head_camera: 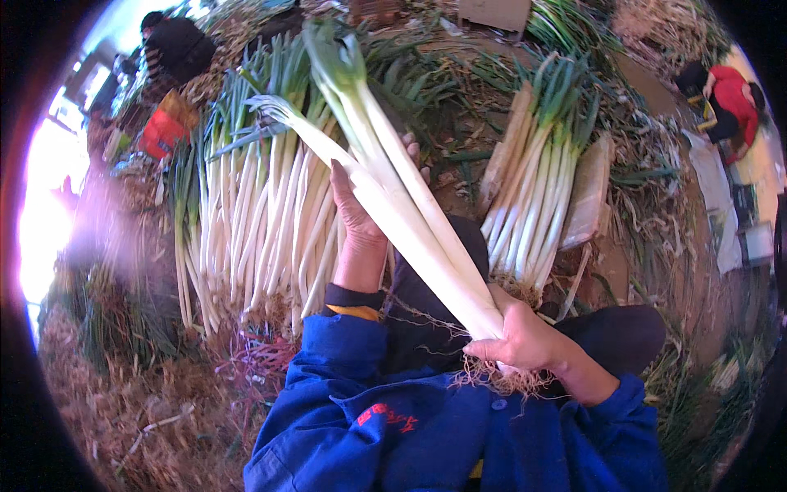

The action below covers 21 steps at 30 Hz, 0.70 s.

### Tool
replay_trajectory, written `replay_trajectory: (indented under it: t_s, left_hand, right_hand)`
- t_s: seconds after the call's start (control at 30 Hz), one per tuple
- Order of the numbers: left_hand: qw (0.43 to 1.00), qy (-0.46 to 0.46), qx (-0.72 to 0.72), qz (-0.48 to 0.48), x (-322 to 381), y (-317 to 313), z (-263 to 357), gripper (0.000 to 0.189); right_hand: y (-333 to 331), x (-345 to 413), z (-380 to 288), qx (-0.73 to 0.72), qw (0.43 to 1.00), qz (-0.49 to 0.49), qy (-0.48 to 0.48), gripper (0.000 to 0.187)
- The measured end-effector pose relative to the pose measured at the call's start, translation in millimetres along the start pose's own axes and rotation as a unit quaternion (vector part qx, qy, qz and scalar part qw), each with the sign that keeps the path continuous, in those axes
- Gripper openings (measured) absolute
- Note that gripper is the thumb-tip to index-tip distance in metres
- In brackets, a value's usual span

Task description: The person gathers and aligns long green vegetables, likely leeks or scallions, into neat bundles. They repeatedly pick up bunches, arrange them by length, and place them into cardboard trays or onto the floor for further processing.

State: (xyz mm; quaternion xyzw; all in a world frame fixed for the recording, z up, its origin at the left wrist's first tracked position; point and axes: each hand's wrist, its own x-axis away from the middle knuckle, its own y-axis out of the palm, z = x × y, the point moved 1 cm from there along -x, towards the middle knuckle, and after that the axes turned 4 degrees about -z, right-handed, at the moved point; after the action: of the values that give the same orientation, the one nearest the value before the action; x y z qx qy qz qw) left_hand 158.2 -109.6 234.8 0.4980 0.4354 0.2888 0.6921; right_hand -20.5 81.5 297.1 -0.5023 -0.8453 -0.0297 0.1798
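Observation:
Across my lap slants a small bunch of long scallions, white stalks with green tops at the upper left and stringy roots at the lower right. My right hand grips the stalks just above the roots. Farther up, my left hand holds the same bunch from beneath, its thumb along the near stalk and its fingertips showing on the far side. To the left lies a broad row of cleaned scallions, side by side. A smaller pile of scallions rests ahead on the right.
Beside the smaller pile is a wooden board. Stripped leaves and dry debris litter the floor. Pinkish-red ties lie near my left side. One person is at the far left, another at the far right.

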Motion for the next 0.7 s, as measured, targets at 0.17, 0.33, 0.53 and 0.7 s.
replay_trajectory:
  t_s: [0.17, 0.33, 0.53, 0.7]
  left_hand:
    - [0.97, -0.021, -0.238, 0.036, -20.2, 27.0, -19.3, 0.077]
    - [0.953, -0.098, -0.286, -0.008, -67.0, 49.7, -51.6, 0.069]
    - [0.903, -0.166, -0.393, 0.047, -134.3, 42.3, -125.9, 0.057]
    - [0.815, -0.302, -0.482, 0.105, -150.0, -33.3, -206.8, 0.067]
  right_hand:
    - [-12.0, 21.6, 40.7, 0.094, 0.99, 0.098, -0.027, 0.076]
    - [-13.0, 8.2, 81.9, 0.018, 0.981, 0.187, -0.035, 0.076]
    - [-33.4, -2.8, 115.2, -0.14, 0.951, 0.266, -0.073, 0.074]
    - [-58.7, -7.0, 186.0, -0.193, 0.93, 0.313, 0.026, 0.071]
